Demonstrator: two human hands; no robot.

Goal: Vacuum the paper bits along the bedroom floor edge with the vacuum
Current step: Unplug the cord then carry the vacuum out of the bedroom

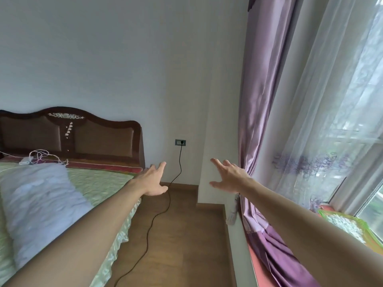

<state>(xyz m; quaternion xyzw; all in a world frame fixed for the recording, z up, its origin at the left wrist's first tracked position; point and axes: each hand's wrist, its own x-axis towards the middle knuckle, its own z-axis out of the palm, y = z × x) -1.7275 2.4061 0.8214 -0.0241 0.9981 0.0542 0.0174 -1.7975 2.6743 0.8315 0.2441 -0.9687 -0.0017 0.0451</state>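
Both my arms are stretched forward over the strip of wooden floor point(182, 235) between the bed and the window side. My left hand point(154, 180) is open with fingers spread and holds nothing. My right hand point(228, 178) is likewise open and empty, near the purple curtain. A black power cord point(165, 206) is plugged into a wall socket point(180, 142) and snakes down across the floor toward the bottom of the view. The vacuum itself is not in view. I see no paper bits on the visible floor.
A bed point(99, 181) with a green cover, a pale pillow point(41, 206) and a dark headboard point(70, 133) fills the left. A purple curtain point(261, 125) and a sheer curtain point(331, 112) hang at right above a window ledge point(242, 245). A green tray point(348, 224) lies on the ledge.
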